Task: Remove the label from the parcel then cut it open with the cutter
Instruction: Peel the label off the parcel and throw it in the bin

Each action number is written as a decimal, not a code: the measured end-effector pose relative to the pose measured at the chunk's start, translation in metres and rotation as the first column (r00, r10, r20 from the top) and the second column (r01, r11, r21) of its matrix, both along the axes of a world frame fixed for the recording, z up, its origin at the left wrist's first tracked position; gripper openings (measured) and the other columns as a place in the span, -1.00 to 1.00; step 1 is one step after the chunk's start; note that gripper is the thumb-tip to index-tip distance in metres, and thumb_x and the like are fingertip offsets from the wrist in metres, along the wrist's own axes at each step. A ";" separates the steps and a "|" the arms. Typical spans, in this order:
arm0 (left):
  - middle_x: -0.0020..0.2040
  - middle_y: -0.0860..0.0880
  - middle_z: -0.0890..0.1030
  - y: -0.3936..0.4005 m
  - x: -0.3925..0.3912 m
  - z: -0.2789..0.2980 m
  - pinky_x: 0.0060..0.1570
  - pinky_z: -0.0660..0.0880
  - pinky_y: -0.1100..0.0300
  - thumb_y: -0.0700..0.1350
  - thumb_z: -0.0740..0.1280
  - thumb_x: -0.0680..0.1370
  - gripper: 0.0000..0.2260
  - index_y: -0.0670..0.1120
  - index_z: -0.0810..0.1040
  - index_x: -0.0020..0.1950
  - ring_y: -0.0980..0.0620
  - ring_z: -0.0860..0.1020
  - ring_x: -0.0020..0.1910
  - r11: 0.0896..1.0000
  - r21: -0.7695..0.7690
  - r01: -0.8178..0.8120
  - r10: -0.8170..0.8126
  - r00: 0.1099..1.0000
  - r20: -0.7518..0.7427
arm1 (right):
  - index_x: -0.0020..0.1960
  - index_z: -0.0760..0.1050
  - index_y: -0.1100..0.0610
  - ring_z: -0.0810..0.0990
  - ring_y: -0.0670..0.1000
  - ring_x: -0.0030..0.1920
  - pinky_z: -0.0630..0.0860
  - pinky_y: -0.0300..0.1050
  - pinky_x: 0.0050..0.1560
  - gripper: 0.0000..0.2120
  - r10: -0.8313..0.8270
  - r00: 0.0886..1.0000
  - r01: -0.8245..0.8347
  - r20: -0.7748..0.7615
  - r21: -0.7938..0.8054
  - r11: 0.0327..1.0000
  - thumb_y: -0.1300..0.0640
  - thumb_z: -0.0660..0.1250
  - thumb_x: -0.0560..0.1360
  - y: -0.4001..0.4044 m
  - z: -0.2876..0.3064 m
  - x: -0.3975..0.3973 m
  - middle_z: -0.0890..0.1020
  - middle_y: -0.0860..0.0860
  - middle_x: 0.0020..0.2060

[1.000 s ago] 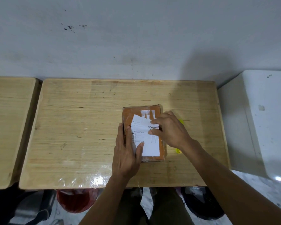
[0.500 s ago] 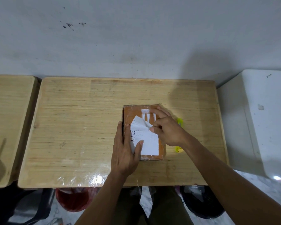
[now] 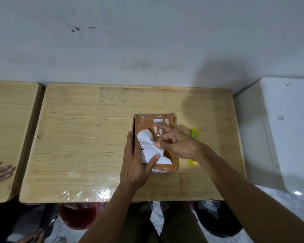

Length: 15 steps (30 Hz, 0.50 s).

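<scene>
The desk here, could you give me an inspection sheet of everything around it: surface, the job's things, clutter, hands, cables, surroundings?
Surface: wooden table, glossy plastic film along its near edge.
Job's things: orange parcel lying flat; white label partly peeled, far end curled up, near end not yet off; yellow cutter on the table right of the parcel, mostly hidden by the right wrist.
Clutter: nothing seen.
Hands: left hand presses the parcel's left side, thumb on the label; right hand pinches the lifted label.
Cables: nothing seen.
Surroundings: grey wall; second wooden table to the left with another person's fingers; white cabinet to the right.
</scene>
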State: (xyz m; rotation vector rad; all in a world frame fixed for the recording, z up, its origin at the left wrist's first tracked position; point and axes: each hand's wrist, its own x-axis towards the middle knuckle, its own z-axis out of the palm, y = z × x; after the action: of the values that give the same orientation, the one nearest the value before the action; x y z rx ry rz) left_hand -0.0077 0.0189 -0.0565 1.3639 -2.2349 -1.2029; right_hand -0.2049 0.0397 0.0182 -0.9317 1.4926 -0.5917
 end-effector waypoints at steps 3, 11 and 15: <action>0.66 -0.01 -0.16 0.001 0.001 0.005 0.52 0.00 0.20 0.33 0.29 0.50 -0.09 -0.01 -0.10 0.65 0.19 -0.21 0.60 1.000 -0.018 0.000 0.000 1.000 -0.001 | 0.09 0.64 0.21 0.36 -0.38 0.25 0.33 -0.20 0.33 -0.79 -0.123 0.992 0.123 0.009 -0.051 0.991 0.09 0.37 0.56 0.003 0.004 -0.008 0.42 -0.20 0.37; 0.64 0.11 -0.18 -0.001 0.006 0.027 0.49 0.06 0.06 0.37 0.21 0.55 -0.22 0.20 -0.12 0.63 0.24 -0.23 0.57 0.999 -0.037 -0.008 0.008 1.000 -0.003 | -0.13 0.55 0.33 0.54 -0.25 0.24 0.42 -0.19 0.16 -0.77 -0.268 0.956 0.242 -0.117 -0.201 0.949 0.16 0.34 0.58 0.021 0.031 -0.032 0.68 -0.16 0.12; 0.65 0.13 -0.04 -0.018 0.004 0.062 0.52 0.18 -0.03 0.30 0.16 0.61 -0.36 0.17 0.03 0.62 0.20 -0.10 0.61 0.994 -0.101 -0.031 0.019 0.992 -0.125 | -0.26 0.56 0.10 0.61 -0.25 -0.01 0.44 -0.20 0.01 -0.77 -0.244 0.954 0.198 -0.175 -0.244 0.949 0.14 0.35 0.57 0.029 0.048 -0.030 0.71 -0.12 -0.17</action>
State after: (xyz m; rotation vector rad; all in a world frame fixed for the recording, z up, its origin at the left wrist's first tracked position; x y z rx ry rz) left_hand -0.0040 0.0010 0.0060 1.2402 -2.1562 -1.1158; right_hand -0.2346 0.0684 0.0665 -1.0281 1.7562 -0.8648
